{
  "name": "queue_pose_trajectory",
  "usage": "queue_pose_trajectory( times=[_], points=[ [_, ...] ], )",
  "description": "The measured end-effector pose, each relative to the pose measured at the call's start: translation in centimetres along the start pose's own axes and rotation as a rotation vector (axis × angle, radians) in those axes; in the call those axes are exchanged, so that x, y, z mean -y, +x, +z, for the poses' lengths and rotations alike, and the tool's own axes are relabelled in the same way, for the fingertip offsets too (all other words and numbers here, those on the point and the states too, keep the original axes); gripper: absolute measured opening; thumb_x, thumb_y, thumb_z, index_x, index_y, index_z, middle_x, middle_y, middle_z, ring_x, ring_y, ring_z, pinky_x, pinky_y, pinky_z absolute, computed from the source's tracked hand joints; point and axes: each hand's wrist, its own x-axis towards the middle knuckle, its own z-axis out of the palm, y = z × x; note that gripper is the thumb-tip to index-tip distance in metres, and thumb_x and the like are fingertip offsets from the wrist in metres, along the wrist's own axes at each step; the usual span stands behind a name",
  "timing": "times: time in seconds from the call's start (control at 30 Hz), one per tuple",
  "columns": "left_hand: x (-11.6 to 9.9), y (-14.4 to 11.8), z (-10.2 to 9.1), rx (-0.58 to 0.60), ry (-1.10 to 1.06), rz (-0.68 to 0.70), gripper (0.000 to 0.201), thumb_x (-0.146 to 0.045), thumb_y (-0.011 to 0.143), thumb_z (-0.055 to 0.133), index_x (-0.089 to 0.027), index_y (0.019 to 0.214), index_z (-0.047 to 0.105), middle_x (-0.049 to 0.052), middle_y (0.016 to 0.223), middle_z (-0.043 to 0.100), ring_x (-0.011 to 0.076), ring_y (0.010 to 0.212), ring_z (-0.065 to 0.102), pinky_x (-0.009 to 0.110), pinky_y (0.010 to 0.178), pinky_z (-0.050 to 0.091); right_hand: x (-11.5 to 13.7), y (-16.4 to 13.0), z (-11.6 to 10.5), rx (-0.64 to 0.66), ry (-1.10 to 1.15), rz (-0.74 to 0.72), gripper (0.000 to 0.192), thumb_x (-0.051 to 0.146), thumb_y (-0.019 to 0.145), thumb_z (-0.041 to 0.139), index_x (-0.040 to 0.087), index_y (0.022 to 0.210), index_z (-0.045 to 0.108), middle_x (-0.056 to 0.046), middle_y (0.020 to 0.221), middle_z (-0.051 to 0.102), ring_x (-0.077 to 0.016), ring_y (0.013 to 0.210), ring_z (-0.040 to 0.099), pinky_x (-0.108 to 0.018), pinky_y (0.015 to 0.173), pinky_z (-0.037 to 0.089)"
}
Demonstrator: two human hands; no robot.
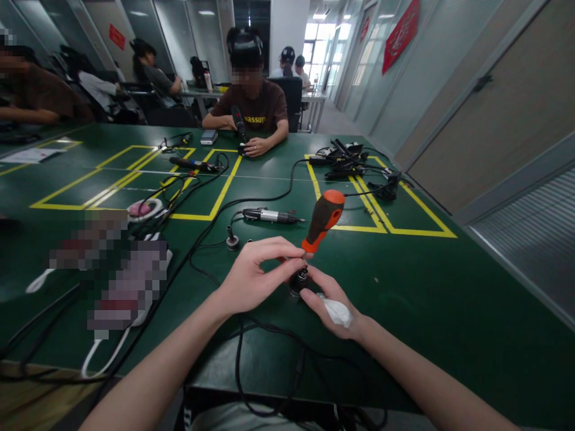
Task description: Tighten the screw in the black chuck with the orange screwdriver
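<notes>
A screwdriver [324, 220] with an orange and dark grip stands tilted above the green table, its tip down. My left hand [258, 275] is closed, thumb and fingers pinching around the screwdriver's thin shaft. Below it sits a small dark round part [298, 284] with a metal neck, resting on the table. My right hand [331, 302], with a white patch near the thumb, grips this part from the right side. The screwdriver's tip is hidden behind my fingers. Left of my hands stands a similar small round part [232, 239] with an upright stem.
An electric screwdriver [272, 216] lies beyond my hands. Black cables [269, 199] cross the green table [426, 299]. Black tools [345, 158] are piled at the back right. Power strips [130, 287] lie on the left. A co-worker [254, 108] sits across the table holding a tool.
</notes>
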Motion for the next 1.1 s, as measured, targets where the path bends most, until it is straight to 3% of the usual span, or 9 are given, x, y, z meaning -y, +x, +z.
queue_pose_trajectory(
  times=[1.1],
  points=[
    [-0.02, -0.53, 0.21, -0.129, -0.028, 0.008, 0.006, -0.019, 0.088, 0.077, -0.014, 0.085, 0.078, 0.005, 0.084, 0.079, 0.0104, 0.072, 0.071, 0.020, 0.068, 0.059, 0.41, 0.21, -0.14, 0.015, -0.032, -0.006, 0.036, 0.042, 0.110, 0.048, 0.020, 0.131, 0.067, -0.012, 0.114, 0.078, -0.0274, 0.102, 0.075, -0.039, 0.093, 0.061]
  ],
)
